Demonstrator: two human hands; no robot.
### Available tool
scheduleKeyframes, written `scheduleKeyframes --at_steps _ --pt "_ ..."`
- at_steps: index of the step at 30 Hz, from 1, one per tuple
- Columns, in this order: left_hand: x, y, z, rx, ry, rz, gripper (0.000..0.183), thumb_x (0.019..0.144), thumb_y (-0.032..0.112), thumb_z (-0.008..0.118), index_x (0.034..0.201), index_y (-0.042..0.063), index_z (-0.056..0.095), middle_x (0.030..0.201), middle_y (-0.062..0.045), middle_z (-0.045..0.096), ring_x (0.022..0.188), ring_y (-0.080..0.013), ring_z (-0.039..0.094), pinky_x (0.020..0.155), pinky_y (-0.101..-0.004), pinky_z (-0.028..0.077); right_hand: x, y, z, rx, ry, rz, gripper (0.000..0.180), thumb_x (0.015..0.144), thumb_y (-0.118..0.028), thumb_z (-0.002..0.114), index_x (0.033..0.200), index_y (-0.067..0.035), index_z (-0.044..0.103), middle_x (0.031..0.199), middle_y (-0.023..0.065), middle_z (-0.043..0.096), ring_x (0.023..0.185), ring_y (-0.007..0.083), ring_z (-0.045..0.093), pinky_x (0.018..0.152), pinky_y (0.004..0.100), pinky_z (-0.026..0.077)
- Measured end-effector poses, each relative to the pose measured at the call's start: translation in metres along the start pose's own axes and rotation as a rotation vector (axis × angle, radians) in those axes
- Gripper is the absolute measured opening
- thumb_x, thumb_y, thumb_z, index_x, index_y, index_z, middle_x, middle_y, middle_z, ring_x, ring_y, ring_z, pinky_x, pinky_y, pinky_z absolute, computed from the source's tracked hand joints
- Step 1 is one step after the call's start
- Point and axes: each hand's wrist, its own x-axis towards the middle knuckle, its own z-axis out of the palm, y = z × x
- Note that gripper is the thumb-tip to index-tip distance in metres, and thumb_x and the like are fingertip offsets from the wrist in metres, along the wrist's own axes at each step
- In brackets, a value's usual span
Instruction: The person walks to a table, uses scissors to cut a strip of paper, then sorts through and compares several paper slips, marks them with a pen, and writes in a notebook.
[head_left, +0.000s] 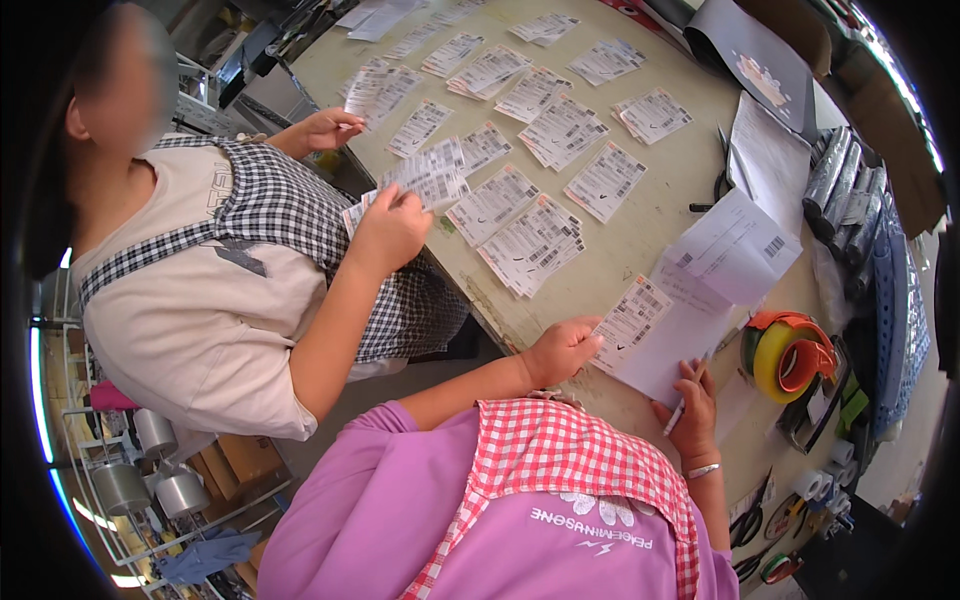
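My left hand pinches the lower left edge of a printed paper label that bears barcodes and a pen tick. Beneath the label lie white paper sheets with handwriting, the top one folded back. My right hand holds a pen at the lower edge of the sheets. Piles of similar labels are spread over the table, many ticked by pen. A notepad with handwriting lies at the upper right.
At the left a co-worker in a checked apron holds labels in both hands. Right of my right hand stand an orange tape dispenser and a black tray. Scissors lie lower right; plastic-wrapped rolls sit at the right edge.
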Motion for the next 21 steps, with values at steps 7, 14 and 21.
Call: scheduleKeyframes --at_steps 7,14,21 --pt "-0.005 -0.003 0.008 -0.062 -0.119 -0.156 0.03 0.095 0.015 0.052 0.118 -0.002 0.061 0.09 -0.005 0.063 0.074 -0.0082 0.053 0.069 -0.0258 0.046 -0.006 0.005 -0.007 0.056 -0.041 -0.028 0.047 0.06 -0.011 0.084 0.095 -0.007 0.053 0.122 0.0182 0.062 0.123 0.0438 0.05 0.101 0.0474 0.044" --pt "-0.005 0.004 -0.003 0.224 -0.262 -0.13 0.022 0.095 0.014 0.055 0.104 -0.001 0.066 0.099 -0.009 0.065 0.082 -0.0081 0.055 0.072 -0.0273 0.047 -0.011 0.001 -0.022 0.092 -0.082 -0.007 0.051 0.062 -0.013 0.085 0.102 -0.006 0.054 0.12 0.0186 0.063 0.122 0.0407 0.051 0.101 0.0466 0.044" --pt "-0.014 -0.004 -0.01 0.094 -0.11 -0.071 0.018 0.095 0.013 0.055 0.097 -0.004 0.063 0.101 -0.015 0.068 0.081 -0.0203 0.065 0.073 -0.0299 0.05 -0.014 0.003 -0.013 0.098 0.275 0.038 0.049 0.07 -0.005 0.079 0.111 -0.005 0.052 0.119 0.0179 0.063 0.109 0.0355 0.06 0.093 0.0408 0.049"
